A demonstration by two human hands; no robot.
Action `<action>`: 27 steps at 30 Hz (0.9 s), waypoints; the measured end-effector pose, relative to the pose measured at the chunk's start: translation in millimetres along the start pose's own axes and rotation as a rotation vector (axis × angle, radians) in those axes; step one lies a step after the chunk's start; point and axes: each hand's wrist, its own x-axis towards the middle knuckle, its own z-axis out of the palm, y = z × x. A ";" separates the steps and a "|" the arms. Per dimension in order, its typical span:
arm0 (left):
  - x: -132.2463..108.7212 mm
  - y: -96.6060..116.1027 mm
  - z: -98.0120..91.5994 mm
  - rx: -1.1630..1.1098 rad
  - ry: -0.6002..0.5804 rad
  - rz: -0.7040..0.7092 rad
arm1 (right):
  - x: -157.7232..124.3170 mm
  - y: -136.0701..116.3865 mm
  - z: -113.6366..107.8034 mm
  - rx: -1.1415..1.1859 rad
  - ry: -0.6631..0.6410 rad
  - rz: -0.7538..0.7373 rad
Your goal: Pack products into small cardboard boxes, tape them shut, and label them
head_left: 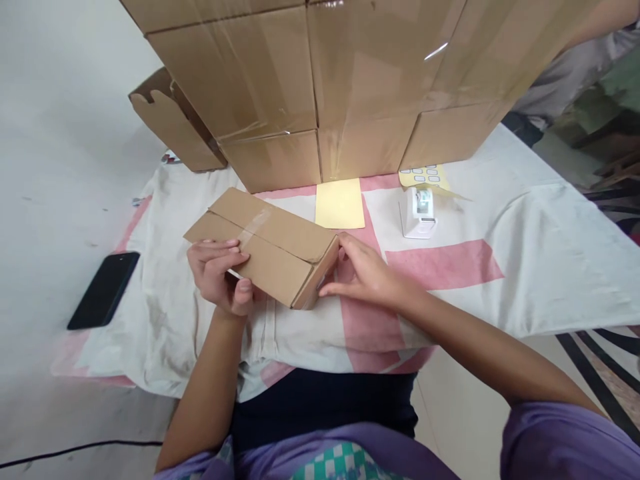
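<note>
A small flat cardboard box (pixel 273 243), taped along its top seam, lies on a white and pink cloth (pixel 450 267). My left hand (pixel 220 277) grips the box's near long side, fingers curled on top and thumb below. My right hand (pixel 367 273) is closed on the box's right end, with thumb and fingers pressing the end flap.
A stack of large taped cartons (pixel 325 80) fills the back. An open empty carton (pixel 173 123) sits at back left. A yellow sheet (pixel 340 203), a small white device (pixel 419 212) and a label sheet (pixel 424 175) lie behind the box. A black phone (pixel 104 290) rests at the left. Another person's leg (pixel 565 73) shows at top right.
</note>
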 end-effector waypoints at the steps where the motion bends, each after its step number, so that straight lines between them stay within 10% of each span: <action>1: 0.1 0.5 0.6 0.005 0.003 -0.009 | 0.2 0.6 1.0 0.012 0.013 0.006; 19: 4.5 6.2 -3.2 -0.134 -0.039 0.094 | 0.5 2.5 -2.2 0.086 -0.140 -0.006; 27: 7.5 0.9 -6.3 -0.184 -0.041 0.155 | -10.3 -29.0 23.4 -0.130 0.017 -0.023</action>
